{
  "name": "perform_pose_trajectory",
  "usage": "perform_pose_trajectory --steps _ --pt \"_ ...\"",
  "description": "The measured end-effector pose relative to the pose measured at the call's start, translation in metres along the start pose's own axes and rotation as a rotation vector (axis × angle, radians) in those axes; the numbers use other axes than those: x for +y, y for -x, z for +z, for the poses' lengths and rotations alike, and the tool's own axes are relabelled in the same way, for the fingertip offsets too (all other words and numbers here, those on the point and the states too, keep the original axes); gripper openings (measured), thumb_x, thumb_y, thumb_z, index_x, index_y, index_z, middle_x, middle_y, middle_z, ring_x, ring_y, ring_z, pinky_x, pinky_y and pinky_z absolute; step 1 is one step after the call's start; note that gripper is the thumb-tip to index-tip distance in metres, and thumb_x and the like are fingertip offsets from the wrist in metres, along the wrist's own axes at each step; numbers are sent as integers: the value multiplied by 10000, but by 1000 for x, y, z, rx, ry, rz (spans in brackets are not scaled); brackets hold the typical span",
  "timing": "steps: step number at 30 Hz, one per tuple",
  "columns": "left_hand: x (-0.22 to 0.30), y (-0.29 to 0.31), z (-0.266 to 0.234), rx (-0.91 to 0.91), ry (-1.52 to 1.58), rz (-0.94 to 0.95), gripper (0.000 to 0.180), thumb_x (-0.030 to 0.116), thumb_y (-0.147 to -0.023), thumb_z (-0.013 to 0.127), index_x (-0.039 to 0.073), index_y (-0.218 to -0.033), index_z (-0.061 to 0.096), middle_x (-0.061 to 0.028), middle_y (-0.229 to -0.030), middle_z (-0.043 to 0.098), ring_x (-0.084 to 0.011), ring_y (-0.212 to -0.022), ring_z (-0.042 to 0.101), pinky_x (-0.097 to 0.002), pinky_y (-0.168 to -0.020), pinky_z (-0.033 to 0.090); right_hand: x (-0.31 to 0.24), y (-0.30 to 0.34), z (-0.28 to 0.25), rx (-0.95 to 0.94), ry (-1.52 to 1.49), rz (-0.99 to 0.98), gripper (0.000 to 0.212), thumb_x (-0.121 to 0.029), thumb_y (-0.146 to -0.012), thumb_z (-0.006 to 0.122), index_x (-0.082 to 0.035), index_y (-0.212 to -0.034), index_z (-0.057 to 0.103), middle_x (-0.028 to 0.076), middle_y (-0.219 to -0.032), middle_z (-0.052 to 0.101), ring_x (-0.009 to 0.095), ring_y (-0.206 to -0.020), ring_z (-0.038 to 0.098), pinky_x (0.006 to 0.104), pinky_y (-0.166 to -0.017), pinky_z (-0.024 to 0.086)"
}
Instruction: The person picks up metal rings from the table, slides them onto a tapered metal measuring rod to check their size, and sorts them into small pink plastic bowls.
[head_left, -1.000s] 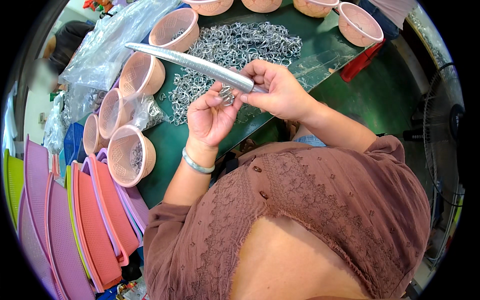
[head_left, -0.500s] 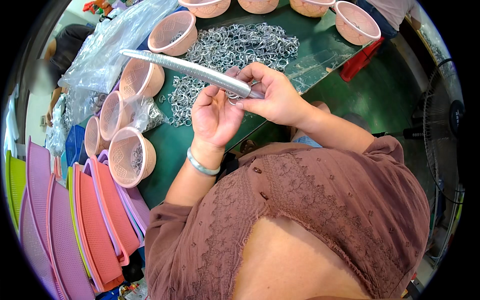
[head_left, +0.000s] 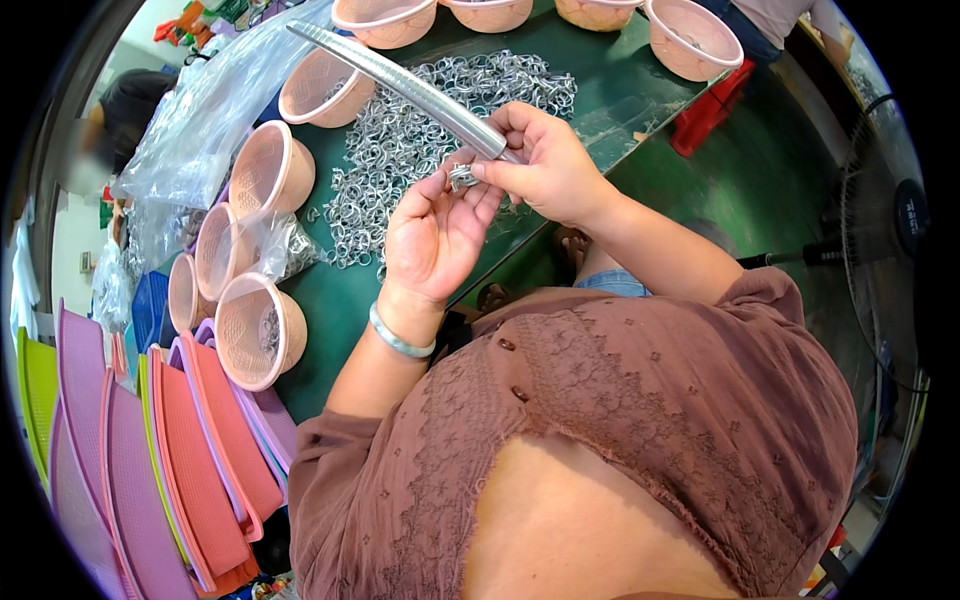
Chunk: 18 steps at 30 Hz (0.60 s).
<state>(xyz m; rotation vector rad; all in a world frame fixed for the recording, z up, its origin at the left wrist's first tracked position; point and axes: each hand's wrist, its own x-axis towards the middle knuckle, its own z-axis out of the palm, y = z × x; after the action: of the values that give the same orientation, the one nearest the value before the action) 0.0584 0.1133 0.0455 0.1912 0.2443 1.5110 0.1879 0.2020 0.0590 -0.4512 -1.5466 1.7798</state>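
My right hand is closed round the handle end of a silver ring mandrel, its tapered tip slanting up to the far left. A silver ring is pinched in the fingertips of my left hand, just below the thick end of the mandrel and close to my right thumb. The left palm faces up, with a pale bangle on that wrist. Beyond both hands a broad heap of silver rings is spread on the green table.
Peach plastic baskets line the table's left and far sides, some with rings inside. A clear bag of rings lies among them. Stacked coloured trays stand at the left. A red stool and a fan are at the right.
The mandrel has tilted more steeply, its tip rising toward the far side. My right hand has moved slightly away from me. The ring in my left fingertips now shows clearly, apart from the mandrel's shaft.
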Motion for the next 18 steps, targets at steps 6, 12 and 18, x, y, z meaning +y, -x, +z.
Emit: perform_pose_trajectory --steps 6,12,18 --pt "-6 -8 -4 71 -7 -35 322 149 -953 329 -119 -1105 424 -233 -1153 485 -334 -1137 464 -438 -1037 338 4 -4 -13 34 2 40 244 6 -756 629 32 -957 494 87 -800 607 54 -562 499 183 -458 392" --pt "-13 -15 4 186 -123 -42 287 158 -953 371 -97 -1063 444 -206 -1108 514 -313 -1075 519 -417 -1003 396 1 -5 -24 43 26 40 244 4 -768 620 36 -979 502 91 -810 620 37 -532 488 164 -433 375" --pt "-12 -23 2 166 -134 -99 284 145 -911 440 -88 -1069 482 -182 -1098 538 -289 -1063 518 -404 -998 389 -12 7 -33 75 -75 41 217 1 -735 640 4 -905 506 56 -728 587 66 -580 532 199 -450 416"
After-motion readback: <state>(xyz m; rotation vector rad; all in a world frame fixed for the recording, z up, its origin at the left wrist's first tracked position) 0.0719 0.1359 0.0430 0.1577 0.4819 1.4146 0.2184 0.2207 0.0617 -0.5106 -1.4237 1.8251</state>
